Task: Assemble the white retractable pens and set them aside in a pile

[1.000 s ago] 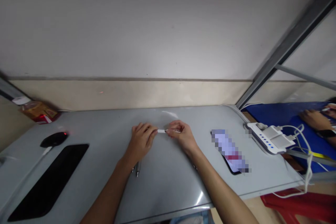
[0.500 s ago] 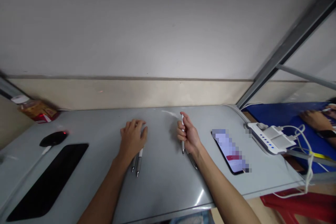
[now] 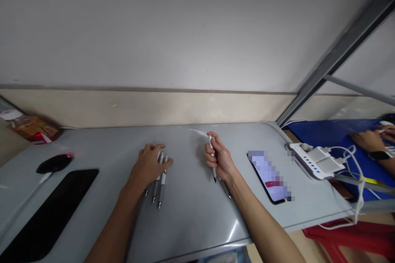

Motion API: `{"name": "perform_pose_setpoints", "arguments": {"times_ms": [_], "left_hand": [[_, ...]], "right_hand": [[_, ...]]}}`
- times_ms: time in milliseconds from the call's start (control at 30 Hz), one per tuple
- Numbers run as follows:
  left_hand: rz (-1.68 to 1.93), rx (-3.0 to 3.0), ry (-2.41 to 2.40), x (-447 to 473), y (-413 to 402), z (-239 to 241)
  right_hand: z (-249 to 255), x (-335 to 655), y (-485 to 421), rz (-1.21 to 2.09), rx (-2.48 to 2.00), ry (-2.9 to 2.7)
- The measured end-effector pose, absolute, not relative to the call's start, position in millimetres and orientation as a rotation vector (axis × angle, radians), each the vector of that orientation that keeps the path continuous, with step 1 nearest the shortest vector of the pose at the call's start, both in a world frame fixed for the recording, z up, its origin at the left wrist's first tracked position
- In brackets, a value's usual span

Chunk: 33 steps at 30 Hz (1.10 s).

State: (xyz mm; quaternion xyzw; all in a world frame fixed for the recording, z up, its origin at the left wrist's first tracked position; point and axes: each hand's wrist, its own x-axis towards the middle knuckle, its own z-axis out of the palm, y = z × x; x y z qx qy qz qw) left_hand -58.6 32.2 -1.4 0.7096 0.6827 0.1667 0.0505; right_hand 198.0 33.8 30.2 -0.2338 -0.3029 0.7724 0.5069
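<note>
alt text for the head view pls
The person's right hand grips a white pen upright, tip down, over a grey table, while the left hand rests on several pens lying side by side. A phone and a white power strip lie to the right, a black mouse to the left.

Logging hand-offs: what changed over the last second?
The hands parted. The left hand let go of the white pen and moved left, down onto the loose pens on the table. The right hand kept the pen and turned it upright, tip down, fingers closed round it. Phone, mouse and power strip stayed put.
</note>
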Motion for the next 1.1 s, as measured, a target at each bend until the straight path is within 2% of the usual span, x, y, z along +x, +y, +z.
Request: {"name": "perform_pose_setpoints", "arguments": {"times_ms": [200, 733, 1100], "left_hand": [[0.591, 2.123, 1.920, -53.5, 28.9, 5.4], [0.548, 2.008, 1.988, -46.3, 26.0, 8.3], [0.648, 2.210, 2.004, -53.1, 38.4, -12.7]], "right_hand": [[30.1, 200.1, 34.3, 1.854, -0.611, -0.741], [26.2, 201.3, 35.7, 1.855, -0.628, -0.746], [20.8, 200.5, 35.4, 1.810, -0.734, -0.927]]}}
